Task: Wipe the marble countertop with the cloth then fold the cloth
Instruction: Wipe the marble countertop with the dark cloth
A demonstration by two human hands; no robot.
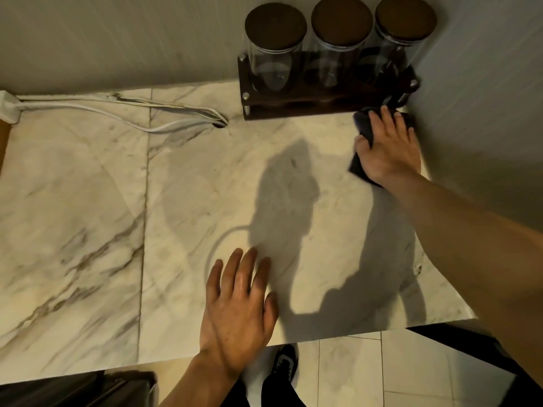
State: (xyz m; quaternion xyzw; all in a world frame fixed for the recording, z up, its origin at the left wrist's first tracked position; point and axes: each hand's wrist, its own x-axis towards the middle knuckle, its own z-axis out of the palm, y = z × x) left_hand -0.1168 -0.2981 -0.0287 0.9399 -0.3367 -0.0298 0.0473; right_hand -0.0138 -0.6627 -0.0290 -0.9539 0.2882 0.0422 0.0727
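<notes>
The marble countertop (pixel 88 201) is white with grey veins and fills most of the view. A dark cloth (pixel 363 126) lies bunched in the far right corner, by the wall. My right hand (pixel 388 148) presses flat on top of it, fingers spread, so most of the cloth is hidden beneath the palm. My left hand (pixel 239 301) rests flat on the marble near the front edge, fingers apart, holding nothing.
A dark wooden rack (pixel 293 108) with three glass jars (pixel 274 51) with brown lids stands against the back wall, just left of the cloth. White cables (pixel 132 108) run from a power strip (pixel 8 108) at the far left into a hole in the counter. Tiled floor lies below the front edge.
</notes>
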